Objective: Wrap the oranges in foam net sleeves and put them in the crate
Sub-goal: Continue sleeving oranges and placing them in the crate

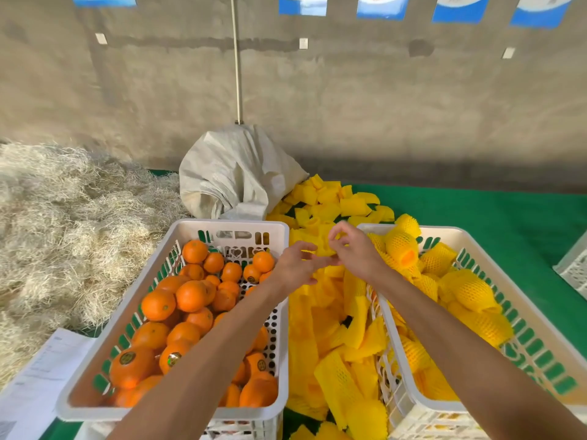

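Bare oranges point(190, 295) fill the left crate point(178, 404). Left hand point(293, 265) and right hand point(355, 252) both pinch one foam net sleeve point(324, 249) between crates. Risk: thin mesh tears if stretched unevenly. Wrapped fruit sits in the right crate point(540, 338).

Two bare forearms, no sleeves, hands point(320, 260) bare, ungloved

Right crate point(540, 354) cut by the edge; papers' point(41, 373) print unreadable.
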Motion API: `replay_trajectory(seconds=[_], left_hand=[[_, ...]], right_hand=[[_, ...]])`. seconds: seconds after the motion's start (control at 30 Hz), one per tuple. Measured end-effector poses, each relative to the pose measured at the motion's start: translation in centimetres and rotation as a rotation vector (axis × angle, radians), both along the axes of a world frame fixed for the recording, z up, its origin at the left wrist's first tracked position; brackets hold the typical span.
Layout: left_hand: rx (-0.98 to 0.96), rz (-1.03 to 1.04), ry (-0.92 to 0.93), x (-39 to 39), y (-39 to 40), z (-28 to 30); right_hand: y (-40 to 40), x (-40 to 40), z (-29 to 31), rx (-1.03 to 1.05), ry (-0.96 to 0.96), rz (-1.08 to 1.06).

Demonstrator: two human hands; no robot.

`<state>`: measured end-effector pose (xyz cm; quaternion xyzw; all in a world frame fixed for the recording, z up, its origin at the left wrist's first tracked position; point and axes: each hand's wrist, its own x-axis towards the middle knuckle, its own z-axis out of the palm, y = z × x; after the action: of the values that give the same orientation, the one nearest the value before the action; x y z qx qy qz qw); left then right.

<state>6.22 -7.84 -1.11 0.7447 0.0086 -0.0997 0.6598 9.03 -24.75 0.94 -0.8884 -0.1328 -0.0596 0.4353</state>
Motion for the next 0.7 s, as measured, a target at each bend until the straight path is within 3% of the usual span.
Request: replay_trajectory(seconds=[0.17,0.4,0.53,0.7], left_hand=[[-0.242,0.086,0.021,0.4,-0.4,-0.7],[-0.211,0.204,-0.023,0.3,-1.8,-1.5],[0.006,0.269,-0.176,0.9,-1.9,-2.0],[0.289,0.14,-0.415,0.9,-1.9,-1.3]], right_hand=[[0.0,-0.3,0.1,0.046,0.063,-0.007],[0.3,-1.2,-0.2,-0.255,-0.137,0.074],[0.3,-1.1,0.1,-0.401,-0.12,0.006],[0.3,-0.3,1.0,-0.598,-0.096,-0.097]])
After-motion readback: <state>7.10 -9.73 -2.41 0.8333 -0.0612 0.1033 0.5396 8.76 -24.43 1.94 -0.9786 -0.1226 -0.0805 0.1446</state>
